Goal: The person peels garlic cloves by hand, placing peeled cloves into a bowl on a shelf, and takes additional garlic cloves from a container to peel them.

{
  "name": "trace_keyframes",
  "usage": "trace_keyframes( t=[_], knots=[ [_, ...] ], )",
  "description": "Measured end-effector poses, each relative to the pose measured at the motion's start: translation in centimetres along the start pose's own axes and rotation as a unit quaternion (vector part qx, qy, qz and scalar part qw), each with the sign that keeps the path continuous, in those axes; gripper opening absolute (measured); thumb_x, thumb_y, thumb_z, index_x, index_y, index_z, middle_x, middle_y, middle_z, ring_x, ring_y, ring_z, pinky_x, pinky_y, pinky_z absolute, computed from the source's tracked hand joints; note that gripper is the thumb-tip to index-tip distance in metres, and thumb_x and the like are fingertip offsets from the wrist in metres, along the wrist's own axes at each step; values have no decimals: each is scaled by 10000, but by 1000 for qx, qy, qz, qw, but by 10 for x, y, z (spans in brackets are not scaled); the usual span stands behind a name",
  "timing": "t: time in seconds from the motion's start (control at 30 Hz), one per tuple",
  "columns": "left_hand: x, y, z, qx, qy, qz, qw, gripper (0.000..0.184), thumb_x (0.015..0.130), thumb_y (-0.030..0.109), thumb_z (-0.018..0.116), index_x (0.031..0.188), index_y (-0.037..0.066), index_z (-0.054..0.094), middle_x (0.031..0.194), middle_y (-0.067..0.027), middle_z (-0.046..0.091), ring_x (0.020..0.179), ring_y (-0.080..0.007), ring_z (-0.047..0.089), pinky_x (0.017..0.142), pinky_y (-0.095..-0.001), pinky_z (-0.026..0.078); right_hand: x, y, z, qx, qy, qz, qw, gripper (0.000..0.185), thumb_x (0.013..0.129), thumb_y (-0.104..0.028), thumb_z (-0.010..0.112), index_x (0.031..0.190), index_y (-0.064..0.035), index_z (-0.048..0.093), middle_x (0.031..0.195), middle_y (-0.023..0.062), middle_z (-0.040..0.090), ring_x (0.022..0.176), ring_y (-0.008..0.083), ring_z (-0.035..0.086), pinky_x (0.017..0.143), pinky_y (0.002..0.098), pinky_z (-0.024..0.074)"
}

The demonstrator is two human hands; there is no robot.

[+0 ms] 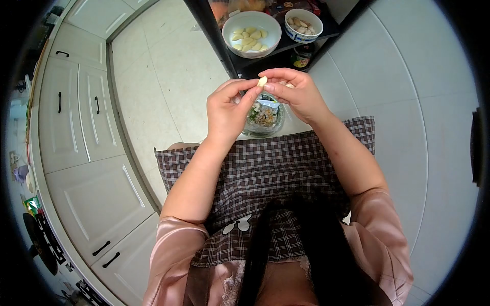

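Observation:
My left hand pinches a peeled garlic clove between thumb and fingertips. My right hand meets it there, its thumb and fingers closed on the same clove. A second pale piece shows among the right fingers; I cannot tell exactly what it is. Below both hands stands a bin lined with clear plastic, holding mixed scraps. Beyond them, a white bowl contains several peeled cloves. Beside it, a smaller blue-patterned bowl holds cloves that look unpeeled.
Both bowls rest on a dark shelf rack, with a jar on the level beneath. Pale cabinets line the left side, and a tiled wall rises on the right. A checked apron covers my lap.

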State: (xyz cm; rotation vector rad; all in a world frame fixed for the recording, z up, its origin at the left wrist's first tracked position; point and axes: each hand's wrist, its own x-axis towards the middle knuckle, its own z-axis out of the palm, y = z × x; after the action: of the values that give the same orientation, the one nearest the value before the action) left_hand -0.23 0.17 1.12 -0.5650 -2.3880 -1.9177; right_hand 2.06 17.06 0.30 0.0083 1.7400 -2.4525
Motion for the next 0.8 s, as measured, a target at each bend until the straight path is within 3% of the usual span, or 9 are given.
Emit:
trace_keyframes(
  t=[0.27, 0.4, 0.47, 0.5, 0.63, 0.8],
  knots=[
    [-3, 2, -1, 62, 22, 63, 996, 91, 772, 46, 667, 860, 23, 668, 793, -88, 646, 634, -136, 572, 537, -235, 430, 0, 1, 2, -48, 8, -38, 998, 231, 809, -96, 653, 1022, -11, 631, 933, 34, 639, 857, 83, 575, 770, 223, 468],
    [-3, 6, -2, 83, 6, 52, 995, 61, 787, 48, 649, 840, 17, 648, 790, -88, 639, 652, -146, 583, 538, -240, 434, -1, -1, 3, -70, 9, -47, 996, 217, 803, -84, 652, 1008, -15, 633, 928, 30, 638, 845, 81, 575, 760, 224, 468],
    [-1, 2, -1, 61, -8, 66, 996, 67, 808, 27, 638, 870, 3, 636, 799, -23, 615, 569, -36, 415, 508, -174, 330, 0, 2, 2, -78, 13, -58, 995, 211, 803, -79, 649, 1004, -17, 634, 926, 30, 638, 841, 81, 574, 754, 225, 468],
    [-2, 0, 0, 61, -8, 66, 996, 67, 808, 27, 638, 870, 3, 636, 799, -23, 615, 569, -36, 415, 508, -174, 330, 0, 2, 2, -86, 16, -70, 994, 206, 802, -74, 646, 1001, -19, 634, 923, 30, 637, 837, 81, 574, 749, 225, 469],
    [-4, -7, 3, 1, -9, 1, 1000, 112, 819, 70, 648, 896, -2, 610, 810, 8, 601, 576, -19, 391, 517, -158, 319, -2, 1, 4, -114, 32, -72, 990, 195, 793, -61, 646, 983, -16, 638, 918, 38, 641, 835, 91, 579, 741, 233, 471],
    [-2, -1, -1, -56, -27, -96, 993, 137, 795, 93, 682, 891, 17, 619, 802, 32, 594, 571, 7, 354, 506, -143, 280, -3, -2, 6, -255, 40, -168, 951, 163, 767, -42, 656, 924, -3, 640, 854, 56, 654, 794, 111, 600, 719, 246, 480]
  ],
)
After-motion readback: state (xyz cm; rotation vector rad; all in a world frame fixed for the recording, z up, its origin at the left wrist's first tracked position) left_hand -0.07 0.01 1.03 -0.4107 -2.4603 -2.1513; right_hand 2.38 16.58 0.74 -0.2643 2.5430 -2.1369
